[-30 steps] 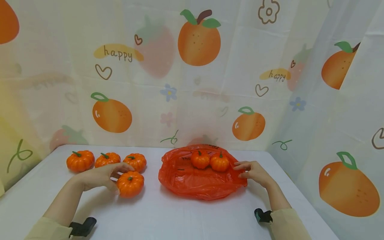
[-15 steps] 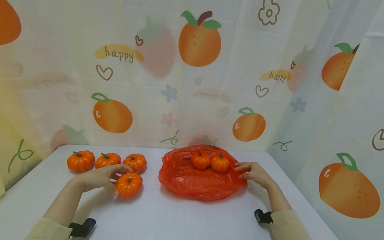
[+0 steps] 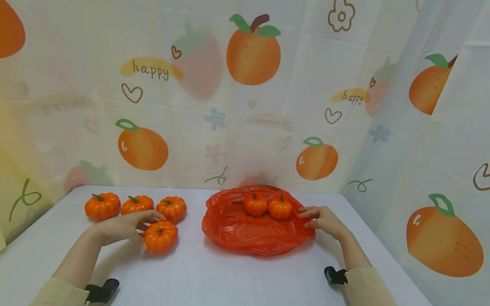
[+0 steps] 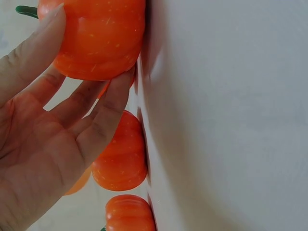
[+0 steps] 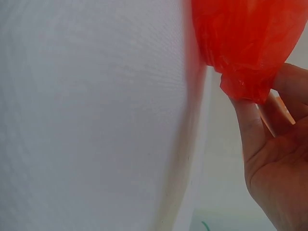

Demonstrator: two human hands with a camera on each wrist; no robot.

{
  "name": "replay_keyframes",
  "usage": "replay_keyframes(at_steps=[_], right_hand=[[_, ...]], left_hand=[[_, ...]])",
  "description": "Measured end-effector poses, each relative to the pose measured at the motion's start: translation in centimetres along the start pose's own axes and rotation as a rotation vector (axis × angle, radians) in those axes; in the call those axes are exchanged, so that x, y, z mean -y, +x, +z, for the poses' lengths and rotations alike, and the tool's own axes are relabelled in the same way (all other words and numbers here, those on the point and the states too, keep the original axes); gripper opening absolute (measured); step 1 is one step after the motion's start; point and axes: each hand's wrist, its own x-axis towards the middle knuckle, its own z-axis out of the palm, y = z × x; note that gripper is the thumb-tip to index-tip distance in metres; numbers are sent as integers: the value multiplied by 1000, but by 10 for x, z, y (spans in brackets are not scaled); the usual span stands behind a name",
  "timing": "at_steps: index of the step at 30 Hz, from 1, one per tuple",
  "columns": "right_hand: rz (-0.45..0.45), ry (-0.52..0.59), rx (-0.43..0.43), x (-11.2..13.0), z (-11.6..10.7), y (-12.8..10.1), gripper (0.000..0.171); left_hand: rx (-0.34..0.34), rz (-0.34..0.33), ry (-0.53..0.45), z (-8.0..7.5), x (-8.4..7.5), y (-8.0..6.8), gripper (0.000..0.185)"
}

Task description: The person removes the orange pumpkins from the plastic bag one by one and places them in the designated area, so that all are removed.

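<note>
My left hand (image 3: 124,227) holds a small orange toy pumpkin (image 3: 160,239) with a green stem, low over the white table. In the left wrist view the thumb lies along the pumpkin's (image 4: 98,41) side and the fingers curve behind it. My right hand (image 3: 325,220) grips the right edge of a red plastic bag (image 3: 254,246), whose wide mouth faces me. Seen from the right wrist, thumb and fingers pinch the gathered bag edge (image 5: 248,86). Inside the bag, two pumpkins (image 3: 255,205) sit side by side at the back right.
Behind my left hand, three more pumpkins (image 3: 102,207) stand in a row at the table's back left; the middle one (image 3: 137,204) is partly hidden by the hand. A fruit-printed curtain (image 3: 252,127) hangs behind the white table (image 3: 229,280) and along its sides.
My left hand has drifted slightly left and nearer to me, and the pumpkin in it has shifted the same way. The right hand and the bag stay in place.
</note>
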Motion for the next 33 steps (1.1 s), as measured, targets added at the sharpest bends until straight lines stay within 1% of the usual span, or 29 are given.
replay_keyframes(at_steps=[4,8,11,13,15,19,23,29,33], right_hand=[[1,0,1,0,0,0,33],[-2,1,-2,0,0,1,33],[-5,7,-2,0,0,1,33],[-8,6,-1,0,0,1,33],[-10,6,-2,0,0,0,33],[-12,2,-4,-1,0,0,33],[-14,2,-3,-1,0,0,33],[-17,2,-6,-2,0,1,33],[-15,-1,-6,-1,0,0,32]], left_hand=[[5,-6,1,-1,3,0,68],[-4,-45,-18,-2,4,-1,69],[-8,-49,-27,-2,5,-2,71],[-11,-40,-32,-2,5,-2,72],[-11,-29,-28,-2,4,-2,73],[-22,-36,-13,-1,2,-4,74],[-40,-52,-3,0,0,-5,76],[-57,-96,-26,-1,1,-9,80],[-62,-92,-38,-1,0,-10,81]])
